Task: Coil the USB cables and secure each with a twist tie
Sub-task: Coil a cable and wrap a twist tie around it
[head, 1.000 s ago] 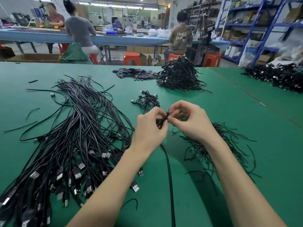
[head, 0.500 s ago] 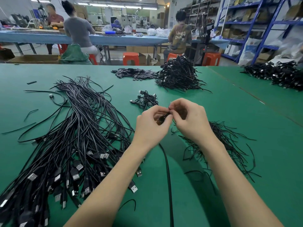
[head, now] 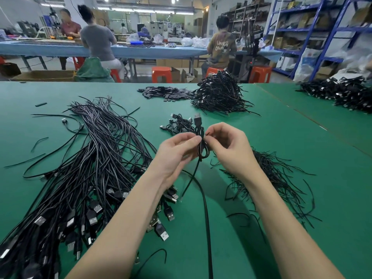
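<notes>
1. a workshop with a green bench (head: 281,137); loose usb cables (head: 84,168) fan across its left side, twist ties (head: 271,178) lie toward the right, and finished bundles (head: 219,93) sit near the far edge.
2. the left hand (head: 177,154) and right hand (head: 229,150) both pinch a small coiled cable (head: 201,146), held above the bench's middle, plug up.
3. the cable looks light, limp and springy; the coil probably loosens unless the grip stays at its waist, where the tie should go.
</notes>
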`<state>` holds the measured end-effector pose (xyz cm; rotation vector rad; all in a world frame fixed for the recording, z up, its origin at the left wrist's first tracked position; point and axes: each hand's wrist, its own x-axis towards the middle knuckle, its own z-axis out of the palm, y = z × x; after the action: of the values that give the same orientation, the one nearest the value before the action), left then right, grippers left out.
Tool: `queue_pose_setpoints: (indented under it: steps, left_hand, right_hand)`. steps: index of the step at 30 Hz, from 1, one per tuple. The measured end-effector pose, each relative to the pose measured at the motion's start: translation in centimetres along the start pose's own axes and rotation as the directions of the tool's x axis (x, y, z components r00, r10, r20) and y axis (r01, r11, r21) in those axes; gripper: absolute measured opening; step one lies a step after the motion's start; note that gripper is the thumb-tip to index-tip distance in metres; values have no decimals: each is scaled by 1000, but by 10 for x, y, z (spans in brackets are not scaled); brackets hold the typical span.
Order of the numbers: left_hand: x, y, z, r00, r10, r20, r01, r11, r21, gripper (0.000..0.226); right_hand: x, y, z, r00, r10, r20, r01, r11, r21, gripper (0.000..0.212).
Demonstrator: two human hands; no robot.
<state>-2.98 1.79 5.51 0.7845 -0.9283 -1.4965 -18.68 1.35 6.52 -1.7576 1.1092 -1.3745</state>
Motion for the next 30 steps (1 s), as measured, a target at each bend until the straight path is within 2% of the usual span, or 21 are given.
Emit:
queue_pose_setpoints:
  steps: [1,3,5,6,7,8,9,10,12,13,15,17,20,22,24,25,26,27,28,29,30]
  left_hand:
    - [0,1,-3,993,118,-1,-117,982,149,16]
    - [0,3,-9,942,324,89,-332,857,395,16]
    - [-1,5,-12,882,411,233,-470,723,506,17]
    - [-2,4,-12,868,413,277,-496,681,538,16]
    - [-3,3,-11,874,397,281,-485,669,564,15]
    - [-3,1,-10,896,372,243,-442,691,572,14]
    - [-2,1,-8,929,331,166,-366,752,548,13]
    - [-2,1,-6,963,260,76,-264,839,475,12]
    - [-1,3,-4,997,77,-25,-69,969,239,10]
    - [0,5,-4,999,18,-39,-12,990,137,9]
    - [1,8,-6,999,-43,-31,43,999,-1,8]
    - [0,9,-7,997,-74,-12,74,996,-46,8]
    - [-1,7,-9,997,-79,-7,80,995,65,11]
    - [-1,7,-10,998,-56,5,55,987,150,17]
    - [-1,6,-11,1000,-7,3,6,977,215,21]
    - [-1,5,-11,1000,22,-5,-21,974,226,22]
    - [0,4,-11,998,55,-10,-52,973,225,22]
    - [0,3,-11,996,92,-7,-88,970,226,22]
    - [0,3,-10,991,130,2,-127,963,237,23]
    - [-1,3,-9,987,161,16,-160,956,248,25]
    - [-1,4,-8,984,175,25,-176,951,253,25]
  right_hand:
    - [1,0,1,995,99,27,-102,981,165,18]
    - [3,-1,1,937,302,175,-349,797,493,18]
    - [3,-2,-2,812,479,334,-575,557,599,18]
    - [2,-1,-4,751,536,386,-644,464,608,18]
    - [1,0,-6,718,559,415,-678,424,601,17]
    - [1,1,-7,723,556,409,-677,456,578,13]
    - [1,2,-7,759,533,373,-646,543,537,10]
    - [2,2,-9,818,483,313,-575,671,467,15]
    - [3,2,-12,945,278,170,-306,938,165,26]
    - [2,0,-13,982,136,131,-133,991,-31,27]
    - [3,-2,-13,986,-98,132,131,955,-265,25]
    - [2,1,-11,968,-213,131,247,899,-361,17]
    - [1,2,-10,967,-235,95,253,870,-423,3]
    - [-1,2,-7,970,-240,47,234,853,-466,7]
    - [-1,3,0,983,-183,-22,150,863,-483,8]
    - [0,3,5,993,-105,-62,69,903,-423,7]
    - [1,3,8,995,27,-93,-53,958,-281,7]
    - [2,3,11,973,212,-90,-217,975,-42,9]
    - [3,1,12,901,434,11,-422,871,251,11]
    - [3,-2,13,791,580,194,-591,642,488,8]
    - [1,-4,12,704,625,338,-670,427,607,4]
